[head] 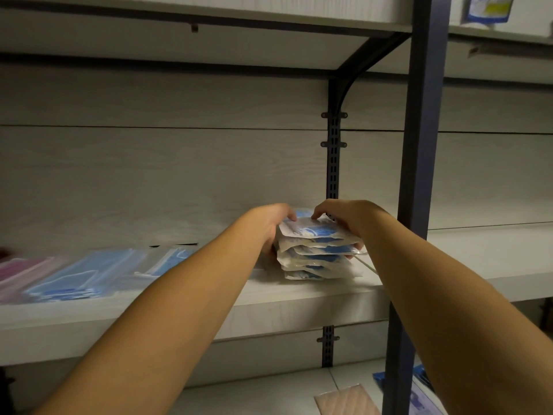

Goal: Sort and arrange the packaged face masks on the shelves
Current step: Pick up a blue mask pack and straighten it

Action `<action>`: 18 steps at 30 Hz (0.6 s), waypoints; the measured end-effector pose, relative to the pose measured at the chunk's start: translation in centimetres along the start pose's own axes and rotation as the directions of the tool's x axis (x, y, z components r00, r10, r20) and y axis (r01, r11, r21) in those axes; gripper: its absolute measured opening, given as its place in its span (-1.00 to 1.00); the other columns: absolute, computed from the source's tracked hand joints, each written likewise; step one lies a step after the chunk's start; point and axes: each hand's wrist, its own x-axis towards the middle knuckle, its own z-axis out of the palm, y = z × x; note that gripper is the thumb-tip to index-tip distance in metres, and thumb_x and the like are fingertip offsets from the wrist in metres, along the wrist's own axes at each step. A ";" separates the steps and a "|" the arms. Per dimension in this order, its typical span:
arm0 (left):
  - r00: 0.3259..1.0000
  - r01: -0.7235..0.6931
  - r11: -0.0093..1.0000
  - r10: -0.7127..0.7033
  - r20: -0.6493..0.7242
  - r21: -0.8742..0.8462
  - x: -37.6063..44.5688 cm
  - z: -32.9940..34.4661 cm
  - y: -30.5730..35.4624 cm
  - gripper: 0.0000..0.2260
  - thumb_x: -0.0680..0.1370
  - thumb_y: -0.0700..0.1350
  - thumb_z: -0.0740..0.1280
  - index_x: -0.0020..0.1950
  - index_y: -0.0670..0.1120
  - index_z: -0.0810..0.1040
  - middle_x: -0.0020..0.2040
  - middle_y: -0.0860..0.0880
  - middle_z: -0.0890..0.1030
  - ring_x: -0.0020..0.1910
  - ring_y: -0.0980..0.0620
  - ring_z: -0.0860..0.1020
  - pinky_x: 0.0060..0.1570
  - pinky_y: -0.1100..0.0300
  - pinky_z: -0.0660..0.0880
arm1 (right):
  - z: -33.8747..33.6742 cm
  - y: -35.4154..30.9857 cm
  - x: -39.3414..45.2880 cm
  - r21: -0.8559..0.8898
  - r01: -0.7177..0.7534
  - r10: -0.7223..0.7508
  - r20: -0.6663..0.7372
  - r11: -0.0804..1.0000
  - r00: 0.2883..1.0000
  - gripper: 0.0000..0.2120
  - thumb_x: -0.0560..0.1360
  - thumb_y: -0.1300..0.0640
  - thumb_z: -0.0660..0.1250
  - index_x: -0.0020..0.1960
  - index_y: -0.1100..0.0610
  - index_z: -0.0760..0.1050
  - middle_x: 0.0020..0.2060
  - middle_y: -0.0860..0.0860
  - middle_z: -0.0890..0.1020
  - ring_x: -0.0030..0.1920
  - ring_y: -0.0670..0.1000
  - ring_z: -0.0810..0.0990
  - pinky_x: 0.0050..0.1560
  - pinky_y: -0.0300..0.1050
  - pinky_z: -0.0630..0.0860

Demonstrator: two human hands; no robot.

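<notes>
At the far left of the pale wooden shelf board [179, 307] lie flat pink packets of masks [21, 272], blurred, and just beside them flat light-blue packets of masks [80, 278], spread in a loose row toward the middle. Next comes the left hand [270, 224], curled against the left side of the stack of clear plastic packets with blue masks [317, 253]; its thumb lies on the top packet. This stack stands on the same board, near the dark slotted metal rail [332, 163]. The right hand [341, 218] grips the stack from the right; its fingertips press on top and some fingers wrap under the upper packets. So both hands are closed on the stack.

The packets look slippery and the stack is already uneven, so I think the lower ones may slide out or fan apart if the hands squeeze only the upper part. A thin loop hangs out at the right and could catch.

On the lower shelf [269, 390], at the right, lie a beige packet [347, 399] and some blue packets [419, 381].
</notes>
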 end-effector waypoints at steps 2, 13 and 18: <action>0.999 0.032 0.999 -0.032 0.024 0.003 -0.1 -0.2 -0.1 -0.47 0.35 -0.08 0.43 0.30 -0.17 0.48 0.03 -0.23 0.69 -0.01 -0.27 0.69 0.16 -0.24 0.51 | 0.2 -0.1 -0.9 -0.008 -0.004 0.004 0.005 1.000 1.000 -0.36 0.23 -0.10 0.49 0.22 0.19 0.56 0.09 0.12 0.71 0.07 0.20 0.68 0.16 0.24 0.51; 0.996 -0.044 0.999 0.041 -0.084 -0.031 -2.0 -0.7 0.1 -0.65 0.49 -0.02 0.43 0.04 -0.21 0.38 -0.10 -0.24 0.54 -0.12 -0.21 0.58 0.13 -0.07 0.53 | -0.1 -0.2 -2.3 -0.046 0.130 -0.132 -0.044 0.990 0.990 -0.40 0.49 -0.08 0.39 0.43 0.17 0.34 0.21 0.14 0.50 -0.09 0.14 0.51 -0.30 0.03 0.41; 0.987 -0.110 0.994 0.109 -0.118 -0.001 -2.6 -0.7 0.2 -0.53 0.54 0.01 0.37 0.35 -0.14 0.31 0.17 -0.22 0.40 0.15 -0.26 0.45 0.28 -0.07 0.41 | -0.4 0.0 -3.2 -0.080 0.153 -0.159 -0.067 0.985 0.985 -0.37 0.53 -0.09 0.36 0.47 0.21 0.31 -0.02 0.14 0.49 -0.18 0.14 0.47 -0.28 0.08 0.42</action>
